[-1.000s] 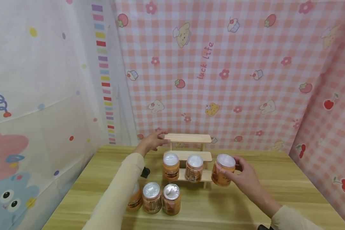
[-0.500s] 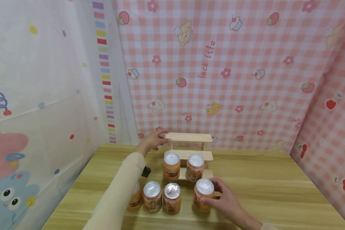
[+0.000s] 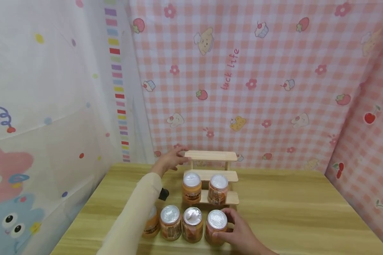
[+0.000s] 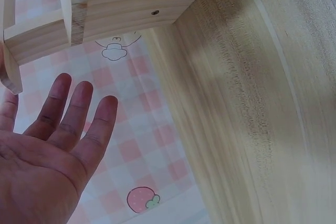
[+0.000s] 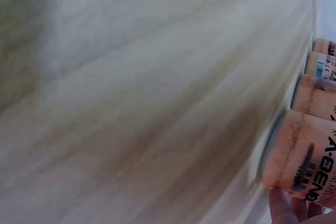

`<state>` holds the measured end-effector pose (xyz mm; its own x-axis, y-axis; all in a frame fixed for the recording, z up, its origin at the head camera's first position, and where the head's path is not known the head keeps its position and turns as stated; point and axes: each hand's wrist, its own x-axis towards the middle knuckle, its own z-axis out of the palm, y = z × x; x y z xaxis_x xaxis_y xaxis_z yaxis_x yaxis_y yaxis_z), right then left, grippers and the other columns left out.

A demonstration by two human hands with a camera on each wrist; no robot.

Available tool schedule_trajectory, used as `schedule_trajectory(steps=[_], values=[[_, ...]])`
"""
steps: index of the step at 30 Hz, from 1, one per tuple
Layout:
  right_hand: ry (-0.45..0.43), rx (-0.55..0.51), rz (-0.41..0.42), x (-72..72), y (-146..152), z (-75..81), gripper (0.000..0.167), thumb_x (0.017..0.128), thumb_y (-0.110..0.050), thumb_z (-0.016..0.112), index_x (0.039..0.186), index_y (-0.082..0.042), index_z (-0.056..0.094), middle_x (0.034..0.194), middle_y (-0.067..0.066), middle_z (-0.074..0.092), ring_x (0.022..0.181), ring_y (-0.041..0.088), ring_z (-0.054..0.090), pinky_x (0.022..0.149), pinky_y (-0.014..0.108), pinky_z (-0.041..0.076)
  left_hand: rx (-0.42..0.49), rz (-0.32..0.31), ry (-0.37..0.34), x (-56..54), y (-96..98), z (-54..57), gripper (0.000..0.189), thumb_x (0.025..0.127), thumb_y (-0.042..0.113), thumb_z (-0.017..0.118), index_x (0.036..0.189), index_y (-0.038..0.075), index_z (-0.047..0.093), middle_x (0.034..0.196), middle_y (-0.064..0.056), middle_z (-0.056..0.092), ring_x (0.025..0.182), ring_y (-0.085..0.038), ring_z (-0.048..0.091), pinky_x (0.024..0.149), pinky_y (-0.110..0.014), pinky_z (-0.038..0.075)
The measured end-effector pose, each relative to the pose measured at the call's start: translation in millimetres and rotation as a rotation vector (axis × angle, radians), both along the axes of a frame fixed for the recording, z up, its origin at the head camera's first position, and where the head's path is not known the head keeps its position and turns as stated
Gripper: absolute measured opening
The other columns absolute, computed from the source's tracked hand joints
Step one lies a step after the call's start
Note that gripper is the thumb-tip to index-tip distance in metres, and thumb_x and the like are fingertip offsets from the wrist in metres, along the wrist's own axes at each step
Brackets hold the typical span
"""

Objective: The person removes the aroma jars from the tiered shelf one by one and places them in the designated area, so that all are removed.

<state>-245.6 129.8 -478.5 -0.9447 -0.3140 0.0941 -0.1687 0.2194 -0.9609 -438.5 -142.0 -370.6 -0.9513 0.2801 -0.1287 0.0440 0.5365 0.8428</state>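
My right hand (image 3: 239, 232) grips an orange-labelled can (image 3: 217, 220) with a silver lid, its thumb in front and fingers at the far side. The can stands upright on the table at the right end of a front row, close beside another can (image 3: 193, 225). In the right wrist view, fingertips (image 5: 294, 205) show at the held can (image 5: 302, 156). My left hand (image 3: 170, 160) pinches the left end of the top board of a small wooden three-tier rack (image 3: 210, 155) between thumb and index finger. Its other fingers (image 4: 79, 108) stretch out loosely in the left wrist view.
Two similar cans (image 3: 192, 187) (image 3: 218, 189) stand on the rack's lowest board. More cans (image 3: 170, 223) fill the front row, the leftmost (image 3: 151, 225) partly hidden by my left sleeve. A small black object (image 3: 164, 194) lies left of the rack. A checked cloth (image 3: 274, 53) hangs behind.
My right hand has carried the can from the right end of the rack's lowest board down and left to the end of the front row. The left hand has stayed at the rack.
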Motion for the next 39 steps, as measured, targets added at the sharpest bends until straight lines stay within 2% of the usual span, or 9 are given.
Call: schedule_trajectory(steps=[3,6,11,13,16,22,26,30,39], values=[[-0.007,0.009,0.000,2.7,6,-0.5,0.072,0.080,-0.016,0.084,0.134,0.005,0.043,0.129,0.018,0.053,0.119,0.038,0.053,0.092,0.042,0.053,-0.004,-0.007,0.015,0.4,2.4,-1.6,0.054,0.097,0.033,0.065,0.146,0.018,0.046,0.139,-0.021,0.049,0.122,-0.036,0.054,0.090,-0.051,0.051],[-0.012,0.020,-0.066,3.8,11,2.3,0.069,0.081,-0.016,0.084,0.135,0.003,0.045,0.130,0.018,0.053,0.121,0.037,0.052,0.096,0.047,0.050,-0.015,-0.003,0.029,-0.4,2.6,-2.1,0.055,0.098,0.033,0.065,0.146,0.017,0.045,0.140,-0.022,0.049,0.122,-0.037,0.054,0.090,-0.052,0.051],[0.015,0.012,-0.235,-0.4,20,15.3,0.055,0.083,-0.016,0.082,0.128,0.000,0.054,0.121,0.013,0.058,0.115,0.029,0.055,0.090,0.038,0.052,-0.020,-0.012,0.012,-0.5,2.4,-1.8,0.058,0.098,0.035,0.064,0.149,0.018,0.042,0.141,-0.022,0.048,0.124,-0.038,0.052,0.092,-0.052,0.050],[0.042,0.004,-0.269,-6.1,22,23.4,0.051,0.084,-0.015,0.080,0.127,-0.001,0.055,0.121,0.011,0.059,0.114,0.027,0.054,0.089,0.035,0.051,-0.017,-0.010,0.007,0.0,2.0,-1.0,0.060,0.098,0.035,0.064,0.150,0.017,0.041,0.141,-0.022,0.047,0.124,-0.038,0.052,0.092,-0.052,0.050],[0.103,0.010,-0.303,-18.7,25,36.3,0.053,0.085,-0.017,0.080,0.128,-0.002,0.054,0.125,0.013,0.058,0.117,0.028,0.053,0.092,0.039,0.050,-0.005,0.005,0.002,-0.6,2.6,0.1,0.060,0.098,0.034,0.064,0.150,0.018,0.041,0.142,-0.022,0.046,0.124,-0.038,0.051,0.093,-0.053,0.049],[0.150,0.081,-0.314,-48.3,21,50.2,0.071,0.083,-0.026,0.083,0.140,-0.003,0.047,0.139,0.016,0.052,0.124,0.030,0.049,0.099,0.050,0.045,-0.007,0.025,-0.011,-0.6,5.4,0.3,0.055,0.098,0.033,0.064,0.148,0.020,0.044,0.144,-0.022,0.045,0.125,-0.038,0.051,0.095,-0.053,0.048],[0.136,0.084,-0.289,-61.5,9,49.4,0.077,0.079,-0.027,0.085,0.140,-0.001,0.046,0.135,0.016,0.053,0.123,0.030,0.050,0.096,0.048,0.047,-0.005,0.034,-0.033,0.4,3.9,-1.4,0.055,0.099,0.033,0.063,0.148,0.020,0.043,0.145,-0.022,0.044,0.126,-0.038,0.050,0.096,-0.054,0.047],[0.134,0.082,-0.294,-68.4,-1,46.3,0.076,0.077,-0.022,0.087,0.138,0.002,0.048,0.128,0.016,0.058,0.118,0.030,0.053,0.092,0.044,0.050,-0.002,0.037,-0.032,-0.2,2.3,-3.6,0.054,0.099,0.033,0.063,0.148,0.021,0.044,0.145,-0.021,0.044,0.126,-0.038,0.050,0.096,-0.055,0.047],[0.117,0.114,-0.307,-72.3,-8,44.0,0.068,0.078,-0.020,0.087,0.134,0.000,0.054,0.121,0.013,0.063,0.114,0.029,0.058,0.094,0.046,0.050,-0.010,0.020,-0.013,0.1,4.7,-3.2,0.053,0.099,0.033,0.063,0.146,0.020,0.044,0.144,-0.021,0.045,0.126,-0.038,0.050,0.094,-0.054,0.048]])
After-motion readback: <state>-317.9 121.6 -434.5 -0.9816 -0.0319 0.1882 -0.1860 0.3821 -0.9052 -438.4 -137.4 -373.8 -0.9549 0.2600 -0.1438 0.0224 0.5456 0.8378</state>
